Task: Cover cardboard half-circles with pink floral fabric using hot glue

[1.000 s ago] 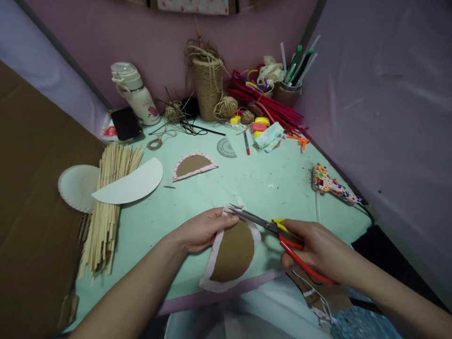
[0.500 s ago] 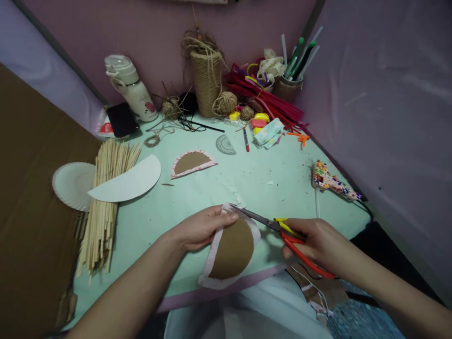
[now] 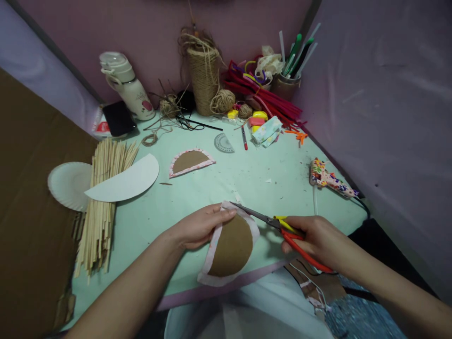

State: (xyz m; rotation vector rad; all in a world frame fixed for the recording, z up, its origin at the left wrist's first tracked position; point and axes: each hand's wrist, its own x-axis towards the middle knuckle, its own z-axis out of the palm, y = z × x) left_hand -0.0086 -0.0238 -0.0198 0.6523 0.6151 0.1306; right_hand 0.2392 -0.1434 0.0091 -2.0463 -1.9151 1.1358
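Observation:
Between thumb and fingers, my left hand (image 3: 206, 226) grips a half-round cardboard piece (image 3: 231, 249) by its upper left corner. A border of pale fabric (image 3: 213, 280) sticks out all around the brown cardboard. My right hand (image 3: 314, 242) holds scissors (image 3: 271, 221) with one yellow and one red handle. Their blades lie along the top of the fabric border, close to my left thumb, and look nearly closed. Farther back on the table rests another cardboard half-circle (image 3: 192, 161) with its pink-and-white fabric edge folded over.
Left are a bundle of wooden sticks (image 3: 100, 207), a white paper half-circle (image 3: 129, 179) and a paper plate (image 3: 68, 186). A bottle (image 3: 132, 89), twine spool (image 3: 203, 77) and protractor (image 3: 223, 142) stand or lie at the back. A patterned glue gun (image 3: 330, 179) lies right.
The scissor blades look slightly more closed at the fabric border. Both hands keep nearly the same place, and the whole view has shifted a little.

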